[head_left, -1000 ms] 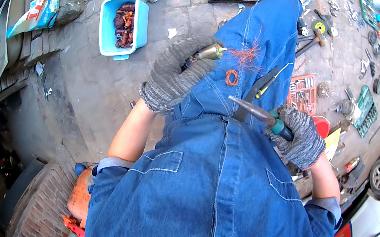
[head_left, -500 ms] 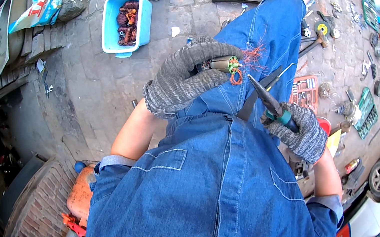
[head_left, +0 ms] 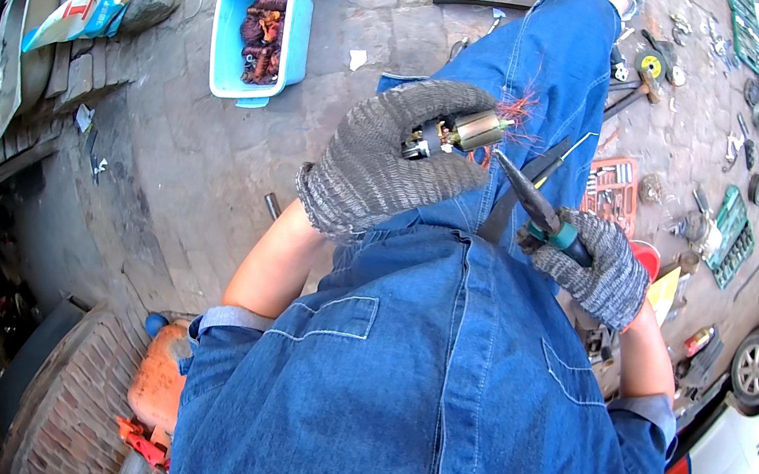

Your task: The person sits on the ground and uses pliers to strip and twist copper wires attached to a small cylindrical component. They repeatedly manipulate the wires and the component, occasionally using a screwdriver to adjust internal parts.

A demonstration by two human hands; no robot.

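My left hand (head_left: 383,157), in a grey knit glove, grips a small metal motor armature (head_left: 464,132) with frayed reddish copper wire (head_left: 522,110) sticking out of its far end. In my gloved right hand (head_left: 602,271) are long-nose pliers (head_left: 533,203) with teal handles. Their closed tips point up and left at the armature, just under its wire end. Both hands are held over my lap, above blue denim clothing (head_left: 437,369).
A blue plastic tub (head_left: 257,38) of rusty copper scrap sits on the paving at upper left. Tools, socket trays and a red parts tray (head_left: 612,185) are spread on the ground at right. A white car (head_left: 752,425) stands at the right edge, an orange tool (head_left: 159,391) at lower left.
My left hand has brought the armature lower and closer to me. The pliers have swung up so their tips now point at the armature's wire end.
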